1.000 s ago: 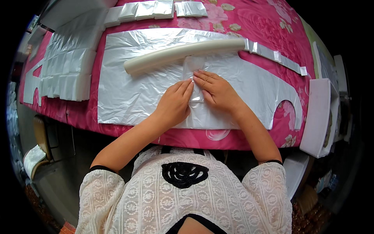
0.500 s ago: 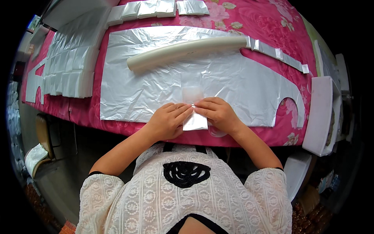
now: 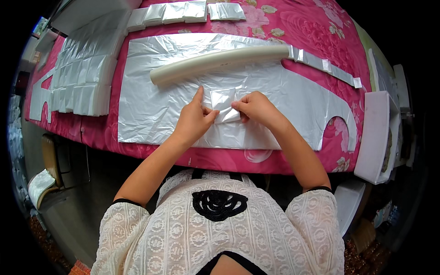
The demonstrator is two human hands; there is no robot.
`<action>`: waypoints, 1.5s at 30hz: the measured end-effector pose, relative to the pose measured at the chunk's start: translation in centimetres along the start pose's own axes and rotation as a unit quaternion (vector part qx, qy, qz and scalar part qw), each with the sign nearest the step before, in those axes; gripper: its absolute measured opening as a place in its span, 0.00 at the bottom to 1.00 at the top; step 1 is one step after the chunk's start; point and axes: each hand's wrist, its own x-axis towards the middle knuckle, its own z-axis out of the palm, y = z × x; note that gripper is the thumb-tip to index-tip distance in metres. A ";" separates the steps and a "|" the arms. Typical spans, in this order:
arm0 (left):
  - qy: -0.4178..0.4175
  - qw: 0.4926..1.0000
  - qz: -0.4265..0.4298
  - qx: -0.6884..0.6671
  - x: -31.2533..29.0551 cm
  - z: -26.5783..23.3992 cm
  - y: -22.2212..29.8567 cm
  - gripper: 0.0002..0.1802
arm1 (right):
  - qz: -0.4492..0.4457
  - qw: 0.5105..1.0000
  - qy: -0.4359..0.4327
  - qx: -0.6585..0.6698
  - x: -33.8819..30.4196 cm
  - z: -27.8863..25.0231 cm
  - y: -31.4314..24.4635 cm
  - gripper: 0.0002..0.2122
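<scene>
A: Location of the piece in hand?
B: A folded film packet (image 3: 222, 106), roughly square, lies on the spread plastic sheet (image 3: 158, 110), between the cream tube (image 3: 220, 61) and the sheet's near edge. It sits slightly askew.

A: Condition of each grip?
B: The right hand (image 3: 260, 109) has thumb and forefinger brought together on the packet's right edge, in a pinch. The left hand (image 3: 195, 117) is spread: forefinger extended toward the tube, thumb at the packet's lower left edge. Whether that thumb presses or merely rests cannot be determined.

A: Room around the packet?
B: Toward the tube, a band of crinkled sheet separates the two; the left forefinger reaches into it, its tip near the tube but apart. Toward the person, flat sheet runs to its near edge, with a strip of pink floral tablecloth (image 3: 311, 32) beyond. To the right of the right hand, sheet extends as far as a curved cut-out, through which cloth shows.

A: Boundaries?
B: The tube lies obliquely, its left end nearer the person; its right end meets a folded film strip (image 3: 313, 60) running toward the table's right side. Left of the sheet, across a band of cloth, stand stacked film packets (image 3: 85, 91). A row of packets (image 3: 176, 11) lies beyond the sheet's far edge. A white box (image 3: 372, 137) stands at the right end.
</scene>
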 end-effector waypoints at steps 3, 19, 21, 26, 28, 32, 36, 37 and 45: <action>0.036 0.996 0.064 0.057 -0.2 -0.2 0.0 0.39 | 0.017 1.000 -0.009 0.006 0.2 -0.1 -0.3 0.17; 0.023 0.883 0.299 0.362 0.6 4.0 -2.3 0.61 | -0.019 0.992 0.048 -0.112 -1.1 0.7 -1.1 0.14; 0.029 0.879 0.298 0.371 0.6 3.9 -2.6 0.60 | -0.067 0.938 0.154 -0.304 -2.8 2.1 -1.9 0.14; 0.066 0.918 0.326 0.216 -1.9 1.7 -1.8 0.46 | -0.325 0.815 0.218 -0.428 -2.0 3.1 -0.5 0.27; -0.006 0.963 0.259 0.082 -4.4 -0.3 -2.5 0.32 | -0.364 0.810 0.178 -0.423 0.4 3.6 0.1 0.29; -0.157 0.973 -0.074 -0.154 -10.1 -3.1 -5.9 0.12 | -0.353 0.844 0.123 -0.385 1.5 7.0 -0.7 0.30; -0.088 0.866 -0.324 -0.371 -13.9 -3.3 -8.4 0.13 | -0.365 0.881 0.039 -0.298 -2.2 14.2 -1.3 0.29; -0.066 0.870 -0.313 -0.376 -14.5 -3.2 -8.9 0.13 | -0.382 0.886 0.000 -0.262 -3.1 16.0 -1.1 0.29; 0.013 0.995 0.035 0.096 -12.7 -5.6 -5.7 0.07 | -0.514 0.779 -0.074 -0.350 -1.6 11.5 -3.6 0.07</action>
